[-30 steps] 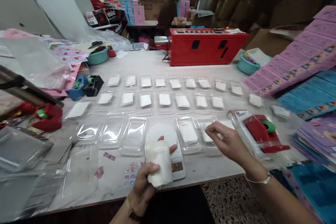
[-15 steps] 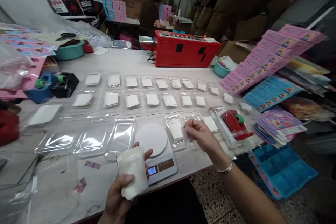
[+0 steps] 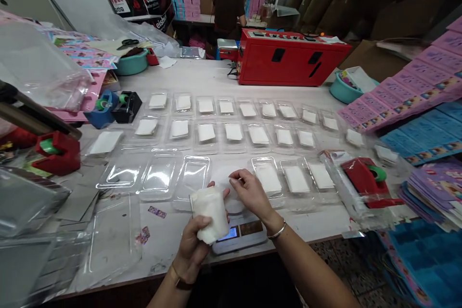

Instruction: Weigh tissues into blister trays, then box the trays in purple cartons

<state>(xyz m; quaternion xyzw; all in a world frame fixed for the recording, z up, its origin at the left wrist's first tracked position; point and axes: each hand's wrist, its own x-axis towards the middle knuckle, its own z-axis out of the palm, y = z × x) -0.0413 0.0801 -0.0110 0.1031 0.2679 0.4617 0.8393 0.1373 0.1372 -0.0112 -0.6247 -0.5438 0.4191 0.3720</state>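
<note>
My left hand [image 3: 195,245] is closed around a thick bundle of thin white sheets [image 3: 212,215], its edges soft and uneven. The bundle is held in front of a white digital scale [image 3: 254,241] with a lit blue display. Over the scale's round pan, my right hand [image 3: 250,193] has thumb and fingers pinched together; whether anything thin is between them I cannot make out. Just right of it lies a clear plastic tray with a white sheet stack [image 3: 267,179]. Left of the scale, clear trays [image 3: 159,175] hold no sheets.
Rows of clear trays with white stacks [image 3: 206,132] cover the table's middle. A red tape dispenser [image 3: 363,180] sits at right, another [image 3: 59,156] at left. A large red machine [image 3: 288,60] stands behind. Pink boxes [image 3: 407,86] rise at right. A person [image 3: 229,2] works farther back.
My right hand has moved left from beside the sheet-filled trays to over the scale pan. The thin translucent sheet it pinched is no longer distinguishable. My left hand still holds the bundle. The view has shifted.
</note>
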